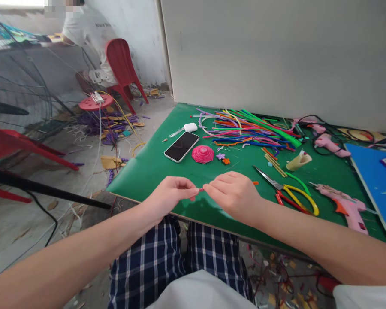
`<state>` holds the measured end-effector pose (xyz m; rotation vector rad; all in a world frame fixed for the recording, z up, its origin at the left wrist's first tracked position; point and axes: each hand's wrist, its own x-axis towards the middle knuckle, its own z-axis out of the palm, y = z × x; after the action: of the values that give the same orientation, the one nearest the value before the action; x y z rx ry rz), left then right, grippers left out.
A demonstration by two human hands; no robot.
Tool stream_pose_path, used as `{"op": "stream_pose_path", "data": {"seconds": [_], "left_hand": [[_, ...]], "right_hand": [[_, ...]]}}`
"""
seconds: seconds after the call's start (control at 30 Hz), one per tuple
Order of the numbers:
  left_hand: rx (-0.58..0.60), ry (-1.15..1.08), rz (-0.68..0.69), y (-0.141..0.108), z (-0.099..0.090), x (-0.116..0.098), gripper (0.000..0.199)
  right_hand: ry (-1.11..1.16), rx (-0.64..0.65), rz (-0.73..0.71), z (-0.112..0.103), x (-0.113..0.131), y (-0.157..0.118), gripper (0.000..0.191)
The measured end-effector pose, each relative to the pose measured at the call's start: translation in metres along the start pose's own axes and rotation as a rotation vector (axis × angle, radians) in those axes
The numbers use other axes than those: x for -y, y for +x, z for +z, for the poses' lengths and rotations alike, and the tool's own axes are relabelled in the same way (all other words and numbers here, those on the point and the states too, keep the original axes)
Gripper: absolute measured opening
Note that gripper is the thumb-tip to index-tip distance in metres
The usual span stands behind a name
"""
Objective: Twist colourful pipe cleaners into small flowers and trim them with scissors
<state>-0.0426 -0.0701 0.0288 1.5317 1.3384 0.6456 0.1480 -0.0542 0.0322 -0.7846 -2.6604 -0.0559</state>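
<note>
Above the front edge of the green table (pixel 148 171), my left hand (pixel 176 191) and my right hand (pixel 231 195) nearly meet. Both pinch a short, thin red piece (pixel 201 189) that shows between the fingertips. An orange bit (pixel 255 183) shows just beyond my right hand; whether it is held or lies on the table is unclear. Past the hands lie a pink ribbed disc (pixel 203 154), a small purple flower (pixel 220 156) and a small orange flower (pixel 225 161). A phone (pixel 182 146) lies left of the disc.
Colourful pipe cleaners (pixel 251 128) are heaped at the back. Scissors (pixel 284 191) with yellow and red handles and a pink glue gun (pixel 344 204) lie right of my right hand, near a beige cup (pixel 298 162). A blue board (pixel 376 184) is far right. A person sits back left.
</note>
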Motion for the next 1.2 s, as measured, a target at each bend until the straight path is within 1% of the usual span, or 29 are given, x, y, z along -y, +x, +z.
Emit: {"op": "stream_pose_path", "data": {"seconds": [0.03,0.07,0.17,0.23,0.3,0.37,0.4,0.43,0.47,0.5,0.57,0.6,0.63,0.67,0.7,0.73,0.8,0.87,0.93,0.97,1.03,1.13,1.2], "left_hand": [[-0.009,0.036,0.027,0.000,0.000,0.001,0.022],[-0.044,0.122,0.096,0.000,0.000,0.003,0.020],[-0.182,0.480,0.438,-0.003,0.000,0.006,0.016],[-0.234,0.656,0.652,-0.006,0.001,0.008,0.018],[-0.261,0.757,0.787,-0.008,0.002,0.008,0.018],[-0.271,0.796,0.831,-0.009,0.004,0.008,0.019],[-0.270,0.789,0.812,-0.009,0.004,0.007,0.019],[-0.269,0.764,0.759,-0.009,0.005,0.007,0.020],[-0.265,0.717,0.675,-0.008,0.006,0.006,0.020],[-0.248,0.645,0.563,-0.007,0.006,0.005,0.020],[-0.165,0.421,0.303,-0.004,0.006,0.003,0.019],[-0.098,0.285,0.186,-0.002,0.005,0.003,0.020],[-0.041,0.166,0.099,0.000,0.005,0.002,0.020],[0.001,0.084,0.048,0.001,0.004,0.002,0.021],[0.014,0.056,0.035,0.002,0.003,0.001,0.021],[-0.002,0.083,0.055,0.002,0.002,0.002,0.020],[-0.071,0.238,0.161,0.001,0.001,0.002,0.018],[-0.132,0.391,0.290,0.000,0.001,0.004,0.016],[-0.155,0.454,0.366,-0.002,0.002,0.004,0.016],[-0.151,0.450,0.364,-0.002,0.002,0.004,0.016],[-0.108,0.367,0.277,0.000,0.002,0.003,0.016],[0.021,0.078,0.049,0.005,0.000,0.002,0.018],[0.119,-0.097,-0.074,0.008,-0.001,0.001,0.020]], "right_hand": [[0.045,0.030,0.047,0.000,0.000,0.000,0.025],[0.123,0.071,0.106,-0.001,-0.001,0.001,0.022],[0.489,0.233,0.281,-0.005,-0.003,0.006,0.017],[0.691,0.317,0.370,-0.008,-0.004,0.009,0.018],[0.768,0.349,0.428,-0.009,-0.004,0.011,0.018],[0.717,0.327,0.411,-0.008,-0.003,0.011,0.016],[0.639,0.291,0.363,-0.006,-0.002,0.010,0.015],[0.528,0.242,0.293,-0.003,-0.001,0.008,0.015],[0.392,0.176,0.204,-0.001,-0.001,0.006,0.016],[0.243,0.107,0.101,0.002,0.000,0.004,0.018],[0.005,-0.031,-0.085,0.008,0.001,0.001,0.024],[-0.066,-0.087,-0.154,0.010,0.001,-0.001,0.025],[-0.097,-0.131,-0.195,0.012,0.000,-0.002,0.025],[-0.094,-0.160,-0.205,0.013,-0.001,-0.003,0.025],[-0.060,-0.170,-0.173,0.014,-0.002,-0.004,0.023],[-0.001,-0.163,-0.109,0.014,-0.003,-0.004,0.021],[0.158,-0.099,0.069,0.013,-0.006,-0.003,0.016],[0.291,-0.011,0.210,0.011,-0.007,-0.001,0.011],[0.351,0.041,0.255,0.009,-0.008,0.000,0.009],[0.344,0.040,0.248,0.009,-0.008,0.000,0.009],[0.261,-0.025,0.168,0.010,-0.008,-0.002,0.012],[0.009,-0.174,-0.093,0.011,-0.008,-0.006,0.018],[-0.134,-0.243,-0.261,0.012,-0.010,-0.009,0.017]]}}
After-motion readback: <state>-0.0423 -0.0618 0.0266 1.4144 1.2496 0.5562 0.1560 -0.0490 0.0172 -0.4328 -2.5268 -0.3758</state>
